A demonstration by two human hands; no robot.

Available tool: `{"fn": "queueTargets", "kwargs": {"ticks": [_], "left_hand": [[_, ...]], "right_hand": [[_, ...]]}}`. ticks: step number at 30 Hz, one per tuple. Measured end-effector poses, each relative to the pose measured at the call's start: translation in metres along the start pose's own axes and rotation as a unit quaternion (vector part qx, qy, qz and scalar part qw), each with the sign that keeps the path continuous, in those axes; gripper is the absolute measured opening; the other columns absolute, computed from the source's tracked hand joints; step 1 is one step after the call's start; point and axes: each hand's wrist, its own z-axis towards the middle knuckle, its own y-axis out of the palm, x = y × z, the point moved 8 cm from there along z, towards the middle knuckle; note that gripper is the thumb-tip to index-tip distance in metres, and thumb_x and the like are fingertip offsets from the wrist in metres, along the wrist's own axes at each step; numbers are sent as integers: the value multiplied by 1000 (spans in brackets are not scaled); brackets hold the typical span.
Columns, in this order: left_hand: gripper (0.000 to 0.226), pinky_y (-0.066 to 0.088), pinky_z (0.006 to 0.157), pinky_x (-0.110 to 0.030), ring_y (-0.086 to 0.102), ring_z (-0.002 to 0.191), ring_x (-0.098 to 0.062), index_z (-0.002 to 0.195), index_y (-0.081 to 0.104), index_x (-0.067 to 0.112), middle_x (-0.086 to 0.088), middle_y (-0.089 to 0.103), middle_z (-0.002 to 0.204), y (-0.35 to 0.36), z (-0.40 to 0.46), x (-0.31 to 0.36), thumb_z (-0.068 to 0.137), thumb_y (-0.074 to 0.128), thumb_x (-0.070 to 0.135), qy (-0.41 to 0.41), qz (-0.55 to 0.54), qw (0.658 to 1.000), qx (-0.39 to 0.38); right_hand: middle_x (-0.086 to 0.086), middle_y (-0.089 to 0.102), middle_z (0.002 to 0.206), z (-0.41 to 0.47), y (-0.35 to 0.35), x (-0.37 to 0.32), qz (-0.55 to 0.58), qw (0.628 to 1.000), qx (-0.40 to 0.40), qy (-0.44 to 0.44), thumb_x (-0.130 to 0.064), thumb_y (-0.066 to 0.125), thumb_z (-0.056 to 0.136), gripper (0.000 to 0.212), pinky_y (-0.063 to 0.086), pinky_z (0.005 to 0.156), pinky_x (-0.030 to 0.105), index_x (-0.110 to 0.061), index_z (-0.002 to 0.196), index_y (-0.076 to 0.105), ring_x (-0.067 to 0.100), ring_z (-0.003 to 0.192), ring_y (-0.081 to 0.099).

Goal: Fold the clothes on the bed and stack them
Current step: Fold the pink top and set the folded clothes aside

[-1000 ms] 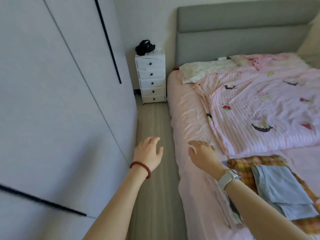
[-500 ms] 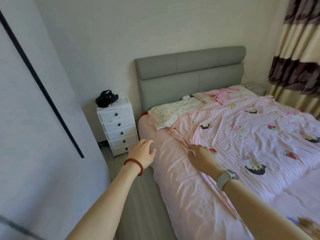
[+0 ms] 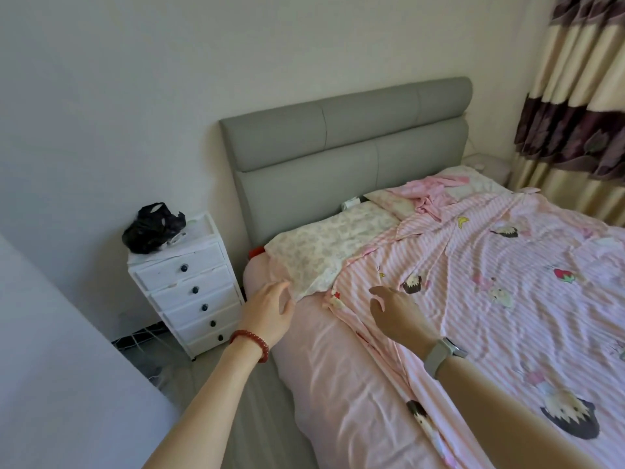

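From the head view, a bed (image 3: 338, 384) with a pink sheet is seen running from the near edge up to a grey padded headboard (image 3: 345, 143). A pink striped cover (image 3: 507, 299) printed with cartoon figures is spread over most of the mattress, its long axis lying from the lower middle of the frame up and to the right toward the curtain (image 3: 575, 96); its near-left corner points at the floral pillow (image 3: 324, 252). A crumpled pink garment (image 3: 436, 194) is bunched at the head of the bed, beside the second pillow; which way it points cannot be told.

The left hand (image 3: 270, 309), with a red bead bracelet (image 3: 250, 345) at the wrist, is held with fingers spread and relaxed by the pillow's lower corner; contact cannot be told. The right hand (image 3: 397, 314), with a grey watch (image 3: 441, 355) at the wrist, is held over the cover's left edge, fingers loosely extended, nothing gripped.

A white drawer chest (image 3: 189, 286) stands left of the bed, with a black bag (image 3: 152, 226) on top.
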Motion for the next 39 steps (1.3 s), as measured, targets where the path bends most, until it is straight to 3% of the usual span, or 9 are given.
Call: {"fn": "queueTargets", "kwargs": {"ticks": [7,13,17,23,29,33,36,39], "left_hand": [[42,37,94,-29,45,123,-19,135,44,20,0,47,138,14,155,-61,95,46,33,35,20,998,-49],[43,33,102,-29,41,128,-17,134,46,20,0,46,139,27,292,-87,93,47,32,113,28,990,-79],[44,32,105,-32,40,128,-19,136,42,23,2,43,142,63,362,-70,94,44,34,147,61,976,-145],[47,33,101,-34,36,130,-18,141,34,26,1,36,145,161,442,12,96,37,38,233,70,939,-243],[49,34,102,-36,34,130,-22,143,28,26,0,28,147,266,505,65,96,37,36,252,91,912,-312],[50,34,103,-37,30,131,-23,144,25,27,0,22,150,334,544,77,96,36,37,246,91,906,-333],[57,28,107,-39,17,139,-23,147,15,29,-1,11,155,388,569,82,95,36,42,246,102,899,-347],[66,11,114,-48,-5,143,-25,147,2,36,1,-6,157,448,595,80,93,36,52,237,122,888,-374]], "right_hand": [[3,41,143,134,28,-18,-6,1000,-29,7,-30,41,98,43,37,97,31,-20,140,38,22,128,41],[2,42,142,232,47,-23,0,996,-9,91,-31,42,97,43,42,99,35,-22,139,39,23,125,45],[1,45,139,264,43,-4,22,990,21,140,-30,42,98,42,42,89,26,-21,139,40,21,117,52],[-3,48,136,298,17,90,12,958,78,275,-32,41,98,39,40,97,31,-24,135,44,18,119,51],[2,50,134,360,13,195,45,938,93,332,-30,38,99,39,44,84,26,-20,137,41,17,115,53],[4,49,135,414,32,255,62,933,87,344,-31,38,99,42,46,87,29,-19,140,37,19,115,53],[6,46,137,459,45,292,56,931,84,351,-30,38,99,44,49,87,36,-18,141,34,23,116,53],[8,44,137,510,52,329,48,923,112,365,-27,40,98,44,44,90,36,-16,140,35,26,121,46]]}}
